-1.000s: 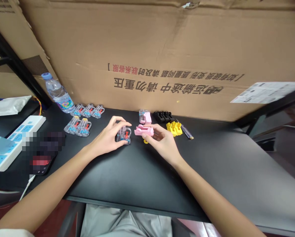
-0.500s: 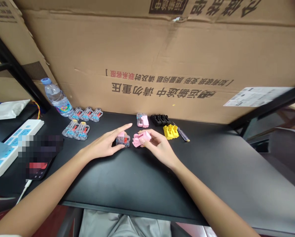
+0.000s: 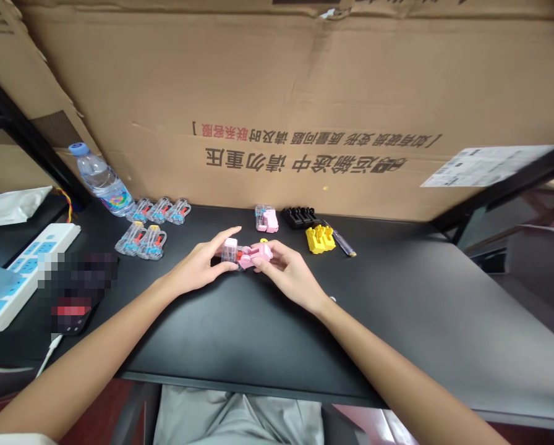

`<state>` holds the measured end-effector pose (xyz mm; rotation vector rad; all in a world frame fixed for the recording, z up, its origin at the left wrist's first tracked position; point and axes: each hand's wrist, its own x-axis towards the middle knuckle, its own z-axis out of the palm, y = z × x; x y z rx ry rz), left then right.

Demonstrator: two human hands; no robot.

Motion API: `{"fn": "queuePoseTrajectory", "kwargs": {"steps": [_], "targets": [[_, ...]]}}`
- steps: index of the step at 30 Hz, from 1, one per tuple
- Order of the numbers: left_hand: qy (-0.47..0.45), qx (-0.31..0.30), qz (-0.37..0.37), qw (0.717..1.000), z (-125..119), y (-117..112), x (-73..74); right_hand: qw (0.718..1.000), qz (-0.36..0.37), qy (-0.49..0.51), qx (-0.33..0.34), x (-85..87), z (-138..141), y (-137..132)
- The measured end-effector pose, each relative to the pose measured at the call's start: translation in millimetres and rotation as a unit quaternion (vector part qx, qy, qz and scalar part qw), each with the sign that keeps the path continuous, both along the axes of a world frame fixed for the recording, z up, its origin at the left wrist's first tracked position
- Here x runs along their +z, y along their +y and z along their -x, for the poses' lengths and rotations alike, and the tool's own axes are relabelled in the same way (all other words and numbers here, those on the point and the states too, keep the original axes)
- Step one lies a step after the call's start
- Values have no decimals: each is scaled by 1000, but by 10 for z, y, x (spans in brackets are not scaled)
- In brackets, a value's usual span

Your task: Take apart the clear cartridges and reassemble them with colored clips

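Observation:
My left hand [image 3: 198,264] grips a small clear plastic piece [image 3: 229,250] with a pale pink end and a red part inside, between thumb and fingers. My right hand [image 3: 289,272] pinches a pink plastic part [image 3: 257,252], which meets the clear piece at its right side. Whether the two are joined I cannot tell. A bit of yellow [image 3: 263,240] shows by the right fingertips. Behind the hands lies a clear-and-pink piece [image 3: 266,219]. To its right sit black plastic parts [image 3: 301,217] and yellow plastic parts [image 3: 320,239].
Several clear pieces with red and blue insides [image 3: 148,242] lie at the left, beside a water bottle [image 3: 101,179]. A pen-like tool [image 3: 344,243] rests by the yellow parts. A power strip [image 3: 31,272] and phone [image 3: 80,296] occupy the far left. Cardboard [image 3: 277,93] stands behind the desk.
My right hand has brought the pink part leftward against the clear piece. The clear piece is turned more upright in my left hand. The camera view has tilted slightly down.

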<state>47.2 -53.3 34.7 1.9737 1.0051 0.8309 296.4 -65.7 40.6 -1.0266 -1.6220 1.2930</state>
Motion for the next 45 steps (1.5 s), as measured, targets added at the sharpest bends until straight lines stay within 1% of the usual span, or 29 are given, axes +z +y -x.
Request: {"fn": "queuePoseTrajectory", "kwargs": {"steps": [5, 12, 19, 23, 31, 33, 35, 38, 40, 41, 43, 45], "targets": [[-35, 5, 8, 999, -32, -6, -53, 1000, -4, -1, -8, -34, 6, -2], [-56, 14, 7, 998, -48, -13, -72, 1000, -2, -13, -24, -88, 41, -33], [-75, 19, 36, 996, -55, -12, -90, 999, -16, 0, -37, -112, 80, -73], [-71, 18, 39, 997, -53, -16, -77, 999, -18, 0, -32, -113, 76, -74], [-34, -4, 7, 999, -35, -22, -29, 999, -20, -29, -19, -97, 70, -69], [-42, -9, 9, 999, -44, -29, -5, 999, -17, -25, -22, -62, 68, -64], [-67, -2, 7, 998, -56, -36, 35, 999, -6, -4, -38, -21, 54, -48], [-108, 38, -19, 993, -58, -38, 104, 997, 24, 35, -63, 33, 11, -8], [-107, 47, -66, 991, -52, -37, 129, 995, 46, 51, -66, 58, -15, 11], [-95, 39, -93, 990, -50, -36, 129, 995, 56, 56, -60, 68, -22, 14], [-63, 6, -134, 989, -52, -38, 108, 995, 80, 60, -27, 82, -18, 2], [-45, -21, -143, 988, -61, -45, 76, 992, 108, 63, 17, 86, 4, -23]]}}
